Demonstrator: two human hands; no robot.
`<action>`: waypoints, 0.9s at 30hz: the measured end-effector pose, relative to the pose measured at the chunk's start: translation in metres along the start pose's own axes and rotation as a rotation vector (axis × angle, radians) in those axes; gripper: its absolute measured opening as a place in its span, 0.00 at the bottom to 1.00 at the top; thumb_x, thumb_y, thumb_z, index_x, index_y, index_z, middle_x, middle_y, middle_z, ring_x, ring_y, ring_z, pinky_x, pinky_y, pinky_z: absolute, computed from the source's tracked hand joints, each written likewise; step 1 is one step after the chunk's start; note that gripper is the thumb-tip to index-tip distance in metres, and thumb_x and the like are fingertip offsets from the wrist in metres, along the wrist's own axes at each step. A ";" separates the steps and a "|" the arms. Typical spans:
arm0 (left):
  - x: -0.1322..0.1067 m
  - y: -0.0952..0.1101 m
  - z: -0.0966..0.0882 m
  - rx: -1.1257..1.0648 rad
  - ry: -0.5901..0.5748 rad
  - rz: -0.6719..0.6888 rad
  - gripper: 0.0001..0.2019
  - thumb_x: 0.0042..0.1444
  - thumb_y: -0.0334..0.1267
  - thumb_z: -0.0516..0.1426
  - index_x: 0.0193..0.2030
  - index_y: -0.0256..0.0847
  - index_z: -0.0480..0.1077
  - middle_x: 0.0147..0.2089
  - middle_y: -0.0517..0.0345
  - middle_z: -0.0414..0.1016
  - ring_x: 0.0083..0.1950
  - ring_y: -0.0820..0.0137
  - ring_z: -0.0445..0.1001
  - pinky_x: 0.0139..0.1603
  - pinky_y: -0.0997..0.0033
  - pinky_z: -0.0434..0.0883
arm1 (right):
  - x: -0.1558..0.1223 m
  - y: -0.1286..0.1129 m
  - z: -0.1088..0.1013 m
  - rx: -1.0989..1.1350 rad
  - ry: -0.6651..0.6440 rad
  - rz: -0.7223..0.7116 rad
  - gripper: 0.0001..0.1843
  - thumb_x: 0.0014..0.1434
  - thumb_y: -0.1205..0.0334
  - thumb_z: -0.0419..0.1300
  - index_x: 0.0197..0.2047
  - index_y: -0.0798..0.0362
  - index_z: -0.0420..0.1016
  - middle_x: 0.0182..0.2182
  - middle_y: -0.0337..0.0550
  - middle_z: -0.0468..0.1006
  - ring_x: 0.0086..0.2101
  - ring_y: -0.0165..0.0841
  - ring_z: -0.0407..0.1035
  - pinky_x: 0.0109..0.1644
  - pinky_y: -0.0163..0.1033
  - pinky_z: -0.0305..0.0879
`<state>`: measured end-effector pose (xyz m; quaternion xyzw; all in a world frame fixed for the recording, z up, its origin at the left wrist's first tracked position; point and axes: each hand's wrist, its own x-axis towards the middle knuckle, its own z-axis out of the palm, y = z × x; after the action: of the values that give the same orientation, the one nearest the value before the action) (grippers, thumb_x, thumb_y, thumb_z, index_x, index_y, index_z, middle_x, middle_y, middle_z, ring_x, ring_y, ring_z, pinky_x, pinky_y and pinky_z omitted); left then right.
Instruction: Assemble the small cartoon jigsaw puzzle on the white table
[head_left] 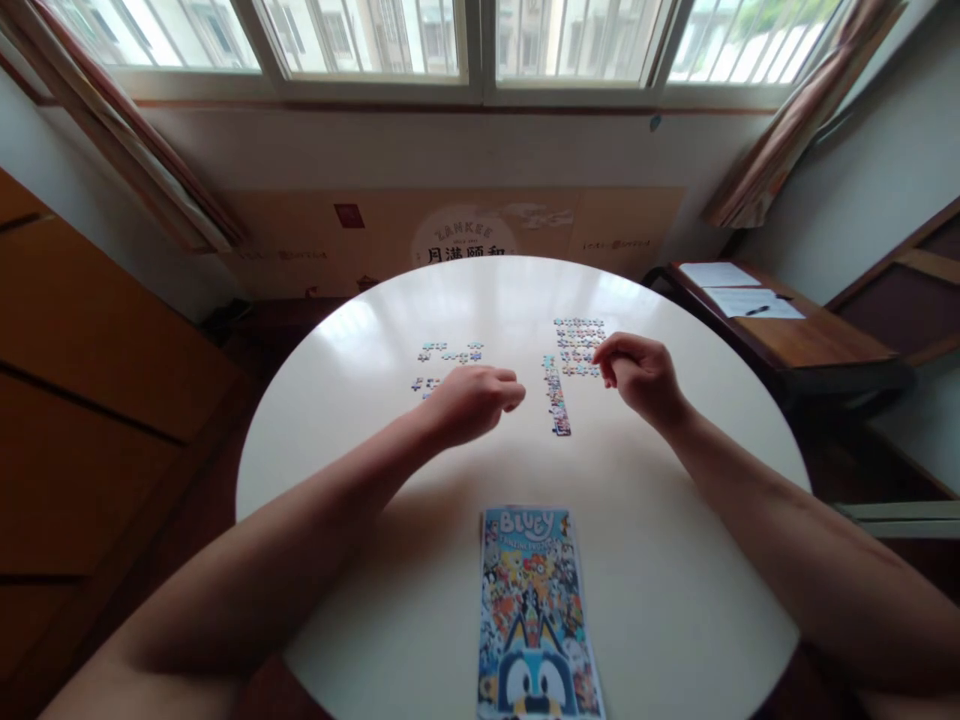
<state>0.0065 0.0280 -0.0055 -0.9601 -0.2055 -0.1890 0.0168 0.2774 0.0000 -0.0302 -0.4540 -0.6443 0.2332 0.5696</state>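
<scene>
On the round white table (660, 560) lie small jigsaw pieces. Loose pieces (450, 353) are scattered left of centre; a joined strip of pieces (556, 397) runs toward me, with a patch of more pieces (577, 340) at its far end. My left hand (472, 400) hovers over the loose pieces, fingers curled in a pinch; what they hold is too small to see. My right hand (637, 372) rests beside the patch, fingers bent and pinched at its edge. A colourful picture sheet (534, 610) lies at the near edge.
A wooden side table (810, 345) with papers and a pen stands at the right. Windows with curtains run along the far wall, a printed cardboard panel (465, 240) leans below them. A wooden cabinet (90, 400) is at the left.
</scene>
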 end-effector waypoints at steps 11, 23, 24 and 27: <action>-0.009 -0.043 -0.023 0.111 0.351 -0.277 0.11 0.44 0.21 0.48 0.21 0.39 0.64 0.25 0.60 0.68 0.26 0.72 0.63 0.26 0.73 0.58 | 0.002 -0.002 -0.002 -0.011 0.081 -0.085 0.16 0.41 0.73 0.46 0.23 0.52 0.74 0.16 0.33 0.69 0.19 0.27 0.63 0.22 0.32 0.58; -0.058 -0.142 -0.010 0.277 0.556 -0.731 0.16 0.51 0.24 0.51 0.31 0.42 0.79 0.43 0.51 0.77 0.49 0.59 0.71 0.56 0.56 0.69 | 0.007 0.000 -0.002 -0.302 0.273 -0.261 0.14 0.53 0.72 0.53 0.28 0.50 0.78 0.35 0.43 0.77 0.42 0.39 0.72 0.49 0.48 0.69; -0.059 -0.143 -0.005 0.267 0.512 -0.734 0.17 0.52 0.25 0.51 0.33 0.43 0.80 0.47 0.51 0.77 0.52 0.58 0.70 0.59 0.55 0.68 | 0.007 0.001 -0.001 -0.327 0.284 -0.277 0.13 0.54 0.72 0.54 0.29 0.49 0.79 0.38 0.44 0.77 0.45 0.40 0.72 0.52 0.50 0.68; -0.057 -0.142 0.004 0.239 0.370 -0.741 0.18 0.54 0.28 0.52 0.36 0.46 0.83 0.57 0.52 0.74 0.60 0.55 0.66 0.64 0.51 0.66 | 0.007 0.001 0.000 -0.370 0.292 -0.286 0.13 0.56 0.71 0.55 0.30 0.48 0.79 0.43 0.44 0.77 0.50 0.42 0.70 0.56 0.53 0.67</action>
<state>-0.0971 0.1363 -0.0362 -0.7625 -0.5505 -0.3261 0.0955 0.2782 0.0067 -0.0274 -0.4837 -0.6444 -0.0391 0.5909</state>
